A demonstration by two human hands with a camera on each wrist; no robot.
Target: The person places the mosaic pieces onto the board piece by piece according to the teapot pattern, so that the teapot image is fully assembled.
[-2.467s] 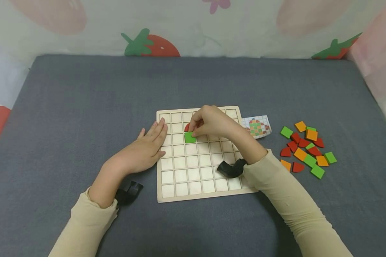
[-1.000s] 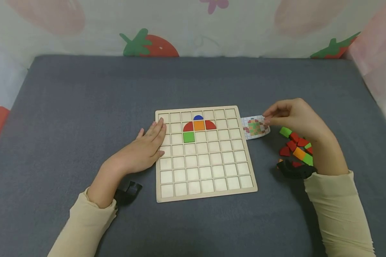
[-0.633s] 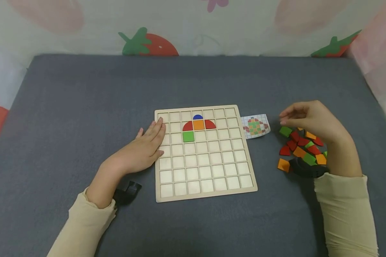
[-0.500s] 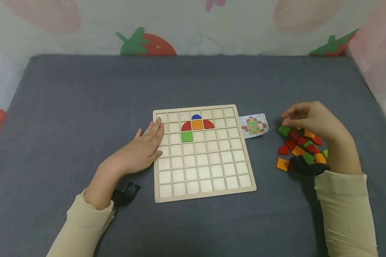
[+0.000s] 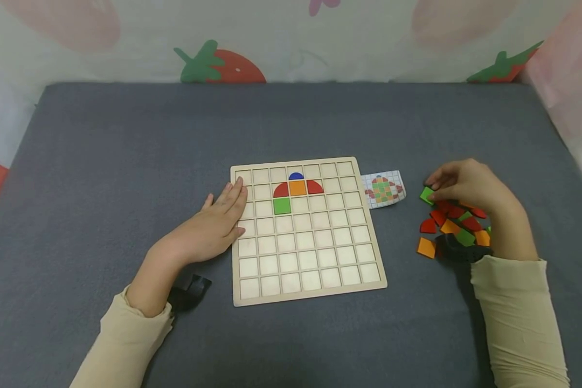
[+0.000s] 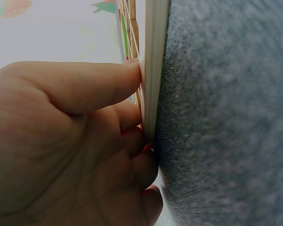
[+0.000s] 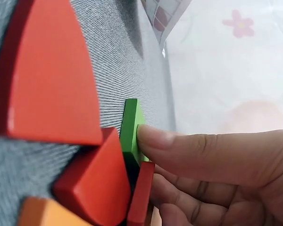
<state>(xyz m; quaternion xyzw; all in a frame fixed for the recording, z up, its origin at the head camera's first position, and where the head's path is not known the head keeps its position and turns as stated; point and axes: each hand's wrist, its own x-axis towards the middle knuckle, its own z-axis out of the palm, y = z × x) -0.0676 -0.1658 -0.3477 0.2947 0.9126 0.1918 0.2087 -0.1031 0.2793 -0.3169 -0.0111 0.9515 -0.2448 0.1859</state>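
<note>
My left hand (image 5: 206, 229) rests with fingers outstretched on the left edge of a wooden grid board (image 5: 320, 293); the left wrist view has its thumb (image 6: 99, 84) against the board's edge. On the board sit a blue half-round tile (image 5: 296, 176), an orange square tile (image 5: 298, 188), two red quarter-round tiles (image 5: 281, 189) and a green square tile (image 5: 282, 206). At the right, my right hand (image 5: 475, 186) pinches another green square tile (image 5: 427, 195) at the edge of a loose pile. Seen from the right wrist, the thumb (image 7: 155, 139) presses that green tile (image 7: 129, 132); the other fingertips are partly hidden.
The pile of red tiles (image 5: 428, 226), orange tiles (image 5: 426, 248) and green tiles (image 5: 464, 237) lies under and below the right hand. A printed pattern card (image 5: 384, 189) reaches out from the board's right side. A strawberry-printed cloth (image 5: 349, 48) hangs behind the grey table (image 5: 140, 134).
My right hand has left the green tile on the board, travelled right past the card and come down on a green tile in the pile, which has turned slightly. The left hand stays put.
</note>
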